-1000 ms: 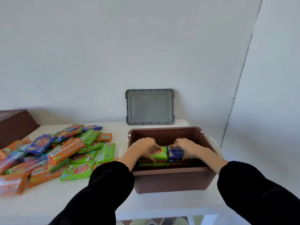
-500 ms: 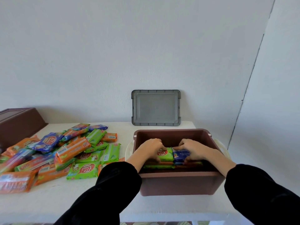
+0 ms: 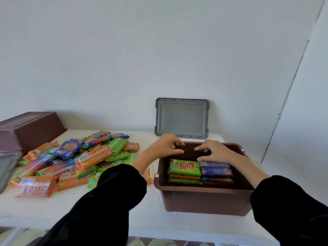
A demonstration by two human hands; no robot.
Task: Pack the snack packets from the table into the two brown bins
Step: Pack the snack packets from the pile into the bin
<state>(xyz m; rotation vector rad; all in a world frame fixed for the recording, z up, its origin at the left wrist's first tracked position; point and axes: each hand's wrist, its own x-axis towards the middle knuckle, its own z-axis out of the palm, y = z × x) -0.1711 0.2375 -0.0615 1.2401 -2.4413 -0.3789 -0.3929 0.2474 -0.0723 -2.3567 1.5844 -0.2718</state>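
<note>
Brown bin (image 3: 204, 197) holds two stacks: green packet (image 3: 184, 168) and blue packet (image 3: 215, 169) on top, long axes left-right, lying flat. Left hand (image 3: 164, 147) and right hand (image 3: 215, 151) hover above, fingers spread, holding nothing. Loose packets (image 3: 74, 160) lie heaped on the table (image 3: 145, 219) left of the bin.

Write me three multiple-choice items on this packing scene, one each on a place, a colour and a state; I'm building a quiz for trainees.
1. Where does the grey lid stand?
A. Leaning on the wall behind the open bin
B. Flat on the packets
C. Inside the bin

2. What colour is the top packet on the left stack in the open bin?
A. Red
B. Green
C. White

3. What are the hands doing?
A. Each grips a packet
B. Both lie flat on the table
C. Both are empty above the bin

Key: 1 A, the lid is upright against the wall. 2 B, the green packet lies beside a blue one. 3 C, the left hand and right hand hold nothing.
</note>
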